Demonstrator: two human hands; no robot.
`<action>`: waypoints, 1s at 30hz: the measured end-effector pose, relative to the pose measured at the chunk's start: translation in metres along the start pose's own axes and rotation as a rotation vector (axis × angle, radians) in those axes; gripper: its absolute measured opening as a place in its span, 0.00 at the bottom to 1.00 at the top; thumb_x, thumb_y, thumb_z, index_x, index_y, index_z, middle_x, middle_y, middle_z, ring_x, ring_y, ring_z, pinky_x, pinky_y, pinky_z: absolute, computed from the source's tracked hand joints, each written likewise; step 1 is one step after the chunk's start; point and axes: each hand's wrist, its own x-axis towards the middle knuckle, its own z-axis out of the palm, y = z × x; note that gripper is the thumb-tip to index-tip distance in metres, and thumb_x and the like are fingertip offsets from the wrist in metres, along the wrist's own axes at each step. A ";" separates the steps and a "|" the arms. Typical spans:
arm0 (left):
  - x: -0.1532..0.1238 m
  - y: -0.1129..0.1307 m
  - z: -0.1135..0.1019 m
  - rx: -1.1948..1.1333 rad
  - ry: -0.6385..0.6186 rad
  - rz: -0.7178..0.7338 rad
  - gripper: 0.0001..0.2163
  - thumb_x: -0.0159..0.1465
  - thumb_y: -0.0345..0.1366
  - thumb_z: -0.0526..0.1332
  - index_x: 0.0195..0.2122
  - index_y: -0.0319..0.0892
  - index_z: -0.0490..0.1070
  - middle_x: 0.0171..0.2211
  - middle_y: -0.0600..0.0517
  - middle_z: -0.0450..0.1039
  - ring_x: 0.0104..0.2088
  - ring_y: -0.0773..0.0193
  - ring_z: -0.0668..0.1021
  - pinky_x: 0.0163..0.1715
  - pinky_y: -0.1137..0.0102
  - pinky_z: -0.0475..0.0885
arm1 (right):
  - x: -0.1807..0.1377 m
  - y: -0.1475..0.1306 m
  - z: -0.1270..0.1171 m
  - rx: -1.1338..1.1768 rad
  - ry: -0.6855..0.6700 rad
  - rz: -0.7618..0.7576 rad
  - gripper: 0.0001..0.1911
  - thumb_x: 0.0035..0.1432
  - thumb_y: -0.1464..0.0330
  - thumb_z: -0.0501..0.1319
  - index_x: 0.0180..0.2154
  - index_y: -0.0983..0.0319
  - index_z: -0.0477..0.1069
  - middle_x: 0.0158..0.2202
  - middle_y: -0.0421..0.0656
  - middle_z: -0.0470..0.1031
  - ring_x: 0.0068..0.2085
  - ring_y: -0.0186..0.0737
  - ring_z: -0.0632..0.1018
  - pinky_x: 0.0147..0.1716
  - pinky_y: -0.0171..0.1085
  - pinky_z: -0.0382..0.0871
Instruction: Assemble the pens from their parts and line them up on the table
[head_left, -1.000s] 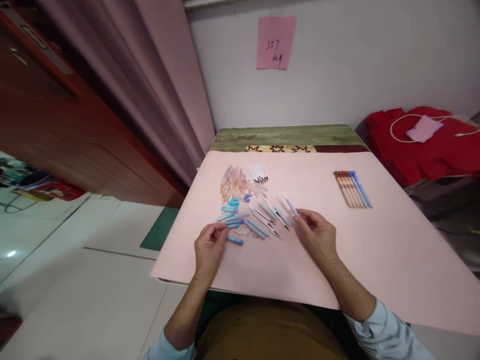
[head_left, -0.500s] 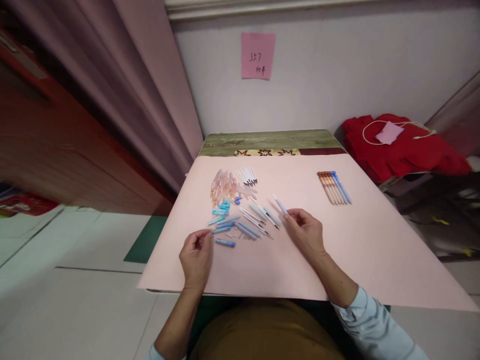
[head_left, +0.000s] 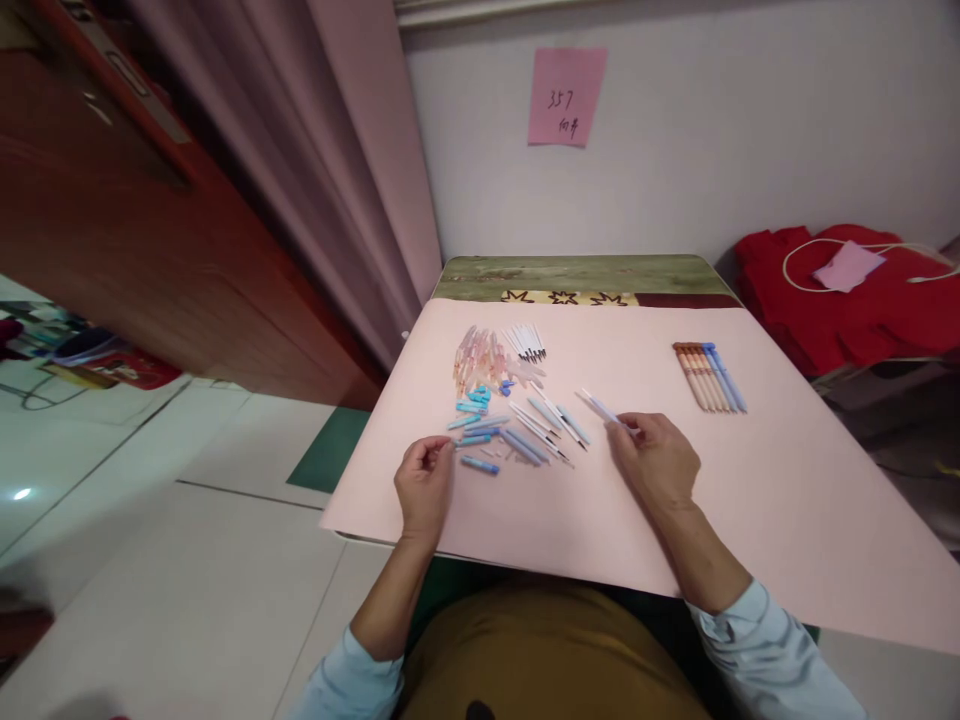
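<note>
A pale blue pen barrel with a white tip [head_left: 598, 405] is pinched between the thumb and fingers of my right hand [head_left: 660, 460], pointing up and left above the table. The fingertips of my left hand [head_left: 425, 487] are pressed together at the left end of a blue pen part [head_left: 474, 440]; what they hold, if anything, is too small to make out. Close by lie pale blue barrels [head_left: 525, 447], white refills with dark tips [head_left: 540, 432], bright blue caps [head_left: 478, 397] and a short blue tube [head_left: 480, 465].
Farther back lie a heap of clear, orange-tinted pen parts [head_left: 480, 360] and a bundle of white refills [head_left: 526, 342]. A row of brown-topped and blue-topped pens [head_left: 709, 378] lies at the right on the pink-covered table [head_left: 555, 530]. Red cloth [head_left: 810, 300] sits beyond the right edge.
The camera view has swung left, so everything appears farther right. My right hand still holds the pale blue barrel, now tilted flatter. My left hand stays at the blue parts.
</note>
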 end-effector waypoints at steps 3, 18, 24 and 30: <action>-0.001 0.001 0.000 -0.005 0.005 -0.008 0.10 0.59 0.42 0.64 0.36 0.41 0.76 0.31 0.51 0.75 0.31 0.65 0.74 0.35 0.70 0.71 | 0.000 0.003 0.001 -0.045 -0.028 -0.018 0.11 0.57 0.61 0.61 0.37 0.57 0.80 0.36 0.43 0.77 0.35 0.42 0.75 0.32 0.38 0.60; -0.003 -0.002 -0.007 -0.122 -0.018 -0.042 0.11 0.63 0.41 0.60 0.41 0.41 0.74 0.40 0.48 0.76 0.42 0.60 0.77 0.48 0.65 0.71 | -0.001 0.009 0.003 0.157 0.014 0.153 0.18 0.58 0.54 0.59 0.37 0.59 0.80 0.36 0.45 0.79 0.34 0.44 0.77 0.36 0.41 0.67; 0.000 -0.006 -0.010 -0.099 -0.035 -0.045 0.12 0.67 0.40 0.54 0.46 0.43 0.72 0.42 0.48 0.76 0.46 0.59 0.76 0.51 0.64 0.70 | 0.001 0.021 0.011 0.533 0.247 0.312 0.22 0.62 0.52 0.56 0.41 0.62 0.76 0.35 0.46 0.78 0.33 0.41 0.76 0.38 0.41 0.70; 0.000 -0.007 -0.008 -0.131 -0.037 -0.083 0.15 0.68 0.41 0.53 0.52 0.42 0.69 0.44 0.47 0.74 0.44 0.61 0.76 0.49 0.65 0.70 | 0.004 0.027 0.011 0.896 0.449 0.476 0.23 0.64 0.48 0.53 0.45 0.60 0.70 0.28 0.39 0.74 0.24 0.32 0.71 0.26 0.33 0.66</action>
